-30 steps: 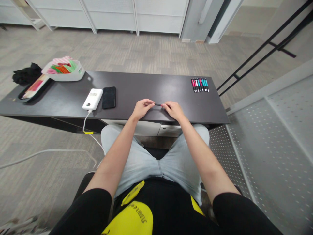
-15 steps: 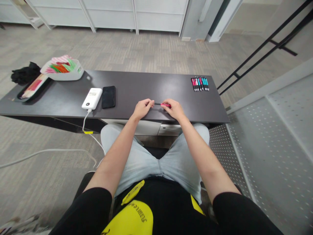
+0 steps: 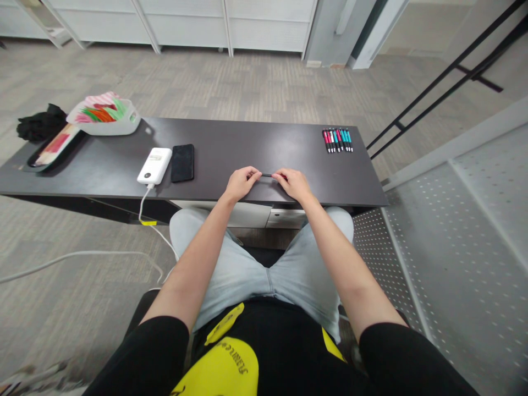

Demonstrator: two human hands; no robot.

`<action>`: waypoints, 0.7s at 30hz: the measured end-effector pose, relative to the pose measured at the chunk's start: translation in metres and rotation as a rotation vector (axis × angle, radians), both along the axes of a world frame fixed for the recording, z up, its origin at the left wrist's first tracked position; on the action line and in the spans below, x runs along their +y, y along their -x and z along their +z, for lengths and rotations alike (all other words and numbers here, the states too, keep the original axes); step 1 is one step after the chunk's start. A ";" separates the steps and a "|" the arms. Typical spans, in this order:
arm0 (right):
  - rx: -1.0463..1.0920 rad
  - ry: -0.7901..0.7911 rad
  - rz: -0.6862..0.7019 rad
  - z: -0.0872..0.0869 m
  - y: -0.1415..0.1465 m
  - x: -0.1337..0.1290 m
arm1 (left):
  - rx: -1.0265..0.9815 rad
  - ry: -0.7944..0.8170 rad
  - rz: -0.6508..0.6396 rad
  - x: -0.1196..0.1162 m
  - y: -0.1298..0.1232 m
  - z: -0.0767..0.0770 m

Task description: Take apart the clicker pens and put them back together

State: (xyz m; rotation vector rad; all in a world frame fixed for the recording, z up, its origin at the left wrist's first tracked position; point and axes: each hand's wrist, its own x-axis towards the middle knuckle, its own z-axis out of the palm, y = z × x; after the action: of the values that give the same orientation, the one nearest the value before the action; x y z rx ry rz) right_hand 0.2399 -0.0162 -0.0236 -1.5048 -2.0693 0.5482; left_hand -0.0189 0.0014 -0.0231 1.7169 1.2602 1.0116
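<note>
A pen with a dark front section is held level between my hands, just above the desk's front part. My left hand pinches its left end. At the other end my right hand has its fingers closed round the pen's body, which is mostly hidden behind them. A row of several red, white, blue and teal pens lies at the back right of the dark desk.
Left of my hands lie a black phone and a white power bank with a white cable hanging over the front edge. Farther left are a white basket, a black tray and black cloth.
My right hand's fingers have slid slightly left along the pen, so its red part is now mostly covered. My left hand has barely moved.
</note>
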 end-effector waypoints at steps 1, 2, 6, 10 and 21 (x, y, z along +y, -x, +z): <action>0.003 -0.007 -0.001 0.000 0.000 0.000 | 0.002 0.000 -0.001 0.000 0.000 0.000; 0.009 -0.019 0.000 -0.001 0.000 -0.001 | 0.003 -0.001 -0.001 -0.001 0.000 0.000; 0.021 -0.070 0.034 -0.001 0.000 -0.003 | 0.109 -0.022 -0.018 -0.003 0.001 0.002; -0.001 -0.082 0.057 0.000 0.000 -0.003 | 0.200 -0.021 -0.040 -0.004 0.002 0.005; -0.011 0.024 0.041 0.008 0.002 -0.004 | 0.233 -0.026 -0.038 -0.002 0.001 0.006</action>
State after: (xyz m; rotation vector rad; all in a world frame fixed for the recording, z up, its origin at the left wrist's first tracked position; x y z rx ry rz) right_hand 0.2382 -0.0202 -0.0159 -1.4844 -2.1138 0.5833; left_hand -0.0200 -0.0011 -0.0173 1.9151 1.3587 0.8268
